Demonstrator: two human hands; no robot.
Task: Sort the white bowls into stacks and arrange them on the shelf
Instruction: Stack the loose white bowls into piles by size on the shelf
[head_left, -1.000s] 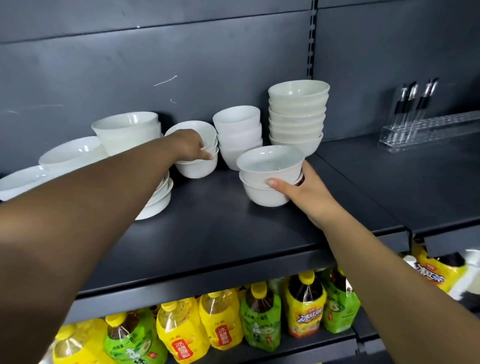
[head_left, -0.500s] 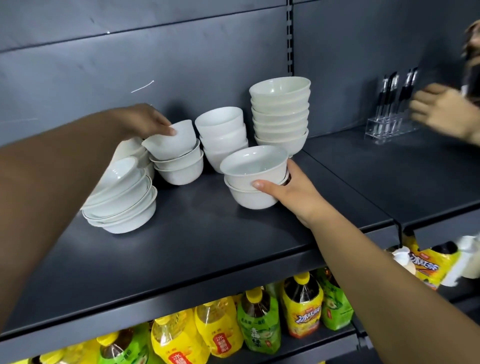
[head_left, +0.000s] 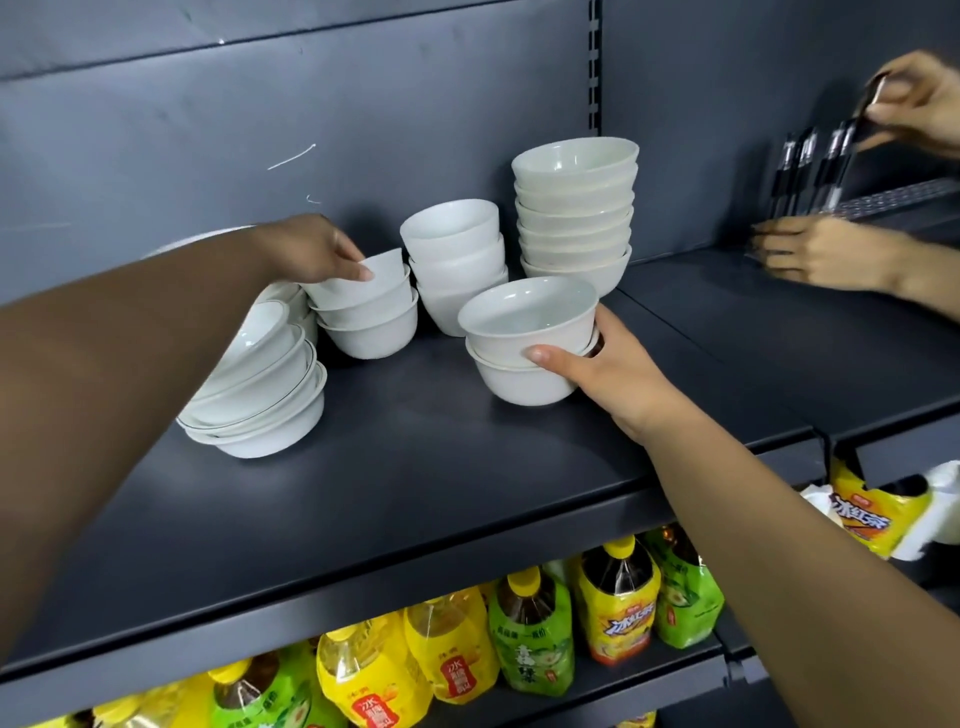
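Glossy white ceramic bowls stand in stacks on a matte dark-grey metal shelf (head_left: 415, 493). The left grip (head_left: 311, 249) is clamped on the rim of the top bowl (head_left: 371, 278) of a three-high stack of small round bowls (head_left: 374, 327). Its fingertips curl over the near edge, and that bowl sits tilted in the one beneath.

The right grip (head_left: 618, 374) is closed round a pair of bowls (head_left: 524, 348), one nested in the other, with the thumb flat on the upper one's front wall and the fingers behind. This pair stands near the middle of the shelf, in front of the others.

Behind it a tall stack (head_left: 574, 208) of smooth, wide-mouthed bowls rises against the back panel. Just left of that, three deeper, steep-sided bowls (head_left: 457, 260) nest at a slight tilt. At far left, wide shallow bowls (head_left: 260, 384) with a thin dark line under the rim lean in a slanted pile, partly hidden by the left forearm.

On the lower shelf sit soft plastic drink bottles (head_left: 524, 639) with yellow caps and yellow or green labels. At far right another person's hands (head_left: 831, 254) handle black pens (head_left: 805, 166).
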